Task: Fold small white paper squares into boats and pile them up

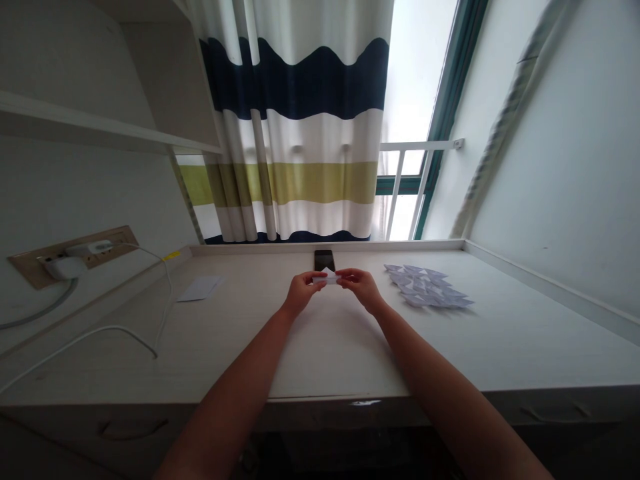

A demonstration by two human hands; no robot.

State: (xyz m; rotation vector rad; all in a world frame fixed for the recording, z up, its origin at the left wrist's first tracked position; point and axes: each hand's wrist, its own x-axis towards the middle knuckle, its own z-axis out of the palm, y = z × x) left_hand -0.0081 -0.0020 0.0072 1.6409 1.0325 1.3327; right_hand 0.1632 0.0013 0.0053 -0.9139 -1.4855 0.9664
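Between my two hands is a small piece of folded white paper (pixel 327 277) with a pointed top edge. My left hand (pixel 301 291) pinches its left end between thumb and fingers. The right end is pinched the same way by my right hand (pixel 361 288). Just behind the paper a dark phone (pixel 324 259) lies flat on the desk, its near end partly covered. To the right of my right hand, several folded white paper pieces (pixel 427 287) lie in overlapping rows. A flat stack of white paper (pixel 200 288) rests on the desk off to the left.
The white desk (pixel 330 360) has a raised rim at the back and right. On the left wall, a socket panel (pixel 75 255) holds plugs, and a white cable (pixel 167 293) trails over the desk. A striped curtain (pixel 310 140) hangs behind, beside a window with a white railing (pixel 420 146).
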